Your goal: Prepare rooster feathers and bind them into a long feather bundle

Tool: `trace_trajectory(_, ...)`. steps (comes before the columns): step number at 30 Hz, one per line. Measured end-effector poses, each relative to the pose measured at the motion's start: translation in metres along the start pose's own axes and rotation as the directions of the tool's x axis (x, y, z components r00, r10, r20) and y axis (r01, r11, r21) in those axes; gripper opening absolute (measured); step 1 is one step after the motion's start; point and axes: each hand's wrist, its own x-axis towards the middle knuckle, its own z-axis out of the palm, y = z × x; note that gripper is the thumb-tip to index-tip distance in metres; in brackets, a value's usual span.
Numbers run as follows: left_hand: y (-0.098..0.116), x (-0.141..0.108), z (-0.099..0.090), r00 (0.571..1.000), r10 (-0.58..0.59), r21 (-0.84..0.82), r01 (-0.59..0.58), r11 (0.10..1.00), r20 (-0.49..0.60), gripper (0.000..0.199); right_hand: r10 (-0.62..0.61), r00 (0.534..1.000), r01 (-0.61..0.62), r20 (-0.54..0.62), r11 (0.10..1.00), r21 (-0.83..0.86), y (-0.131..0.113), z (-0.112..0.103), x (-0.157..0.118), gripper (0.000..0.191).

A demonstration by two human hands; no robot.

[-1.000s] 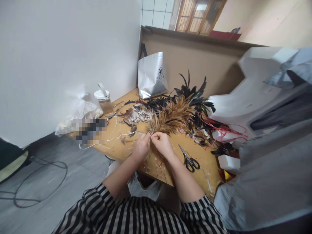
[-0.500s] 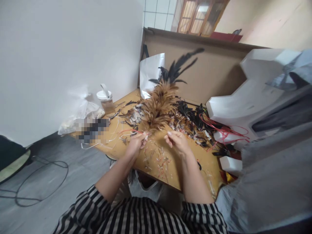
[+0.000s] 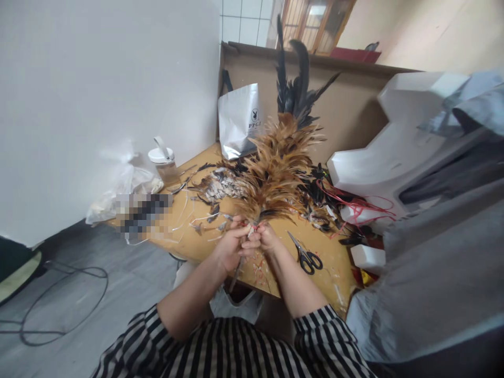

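Here, in the head view, both hands meet above the table (image 3: 205, 239) edge: the left hand (image 3: 230, 247) and right hand (image 3: 266, 237) each clench the base of the feather bundle (image 3: 277, 163), which stands upright over the table. Scissors (image 3: 306, 255) lie on the table just right of the hands.

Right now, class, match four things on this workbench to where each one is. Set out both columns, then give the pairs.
Things:
1. feather bundle
2. scissors
3. jar
4. white bag

Places:
A. flat on the table, right of the hands
B. against the brown back board
C. held upright in both hands
D. near the white wall, at the table's left

Pairs: 1-C, 2-A, 3-D, 4-B
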Motion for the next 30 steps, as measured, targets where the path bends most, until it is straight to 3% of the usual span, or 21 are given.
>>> trace_trajectory(6, 0.010, -0.001, 0.001, 0.999, 0.028, -0.005, -0.028, 1.000, -0.038, 0.013, -0.121, 0.990, 0.121, 0.076, 0.993, 0.003, 0.004, -0.009, 0.006, 0.027)
trace_trajectory(11, 0.018, 0.002, -0.013, 0.984, 0.084, 0.046, -0.078, 0.996, -0.156, 0.018, -0.140, 0.981, 0.134, 0.133, 0.990, 0.051, -0.007, -0.010, 0.004, 0.023)
trace_trajectory(17, 0.009, 0.015, -0.040, 0.885, 0.329, 0.311, -0.228, 0.923, -0.329, 0.020, -0.047, 0.990, 0.045, 0.137, 0.999, 0.018, -0.005, -0.003, 0.004, 0.026)
trace_trajectory(24, 0.006, 0.019, -0.048, 0.807, 0.493, 0.453, -0.324, 0.830, -0.327, 0.031, 0.004, 1.000, -0.004, 0.005, 0.994, -0.106, 0.005, -0.002, 0.008, 0.028)
trace_trajectory(30, 0.002, 0.022, -0.058, 0.811, 0.499, 0.528, -0.292, 0.797, -0.304, 0.035, 0.084, 0.991, -0.040, 0.106, 0.930, -0.366, -0.005, -0.007, 0.002, 0.025)
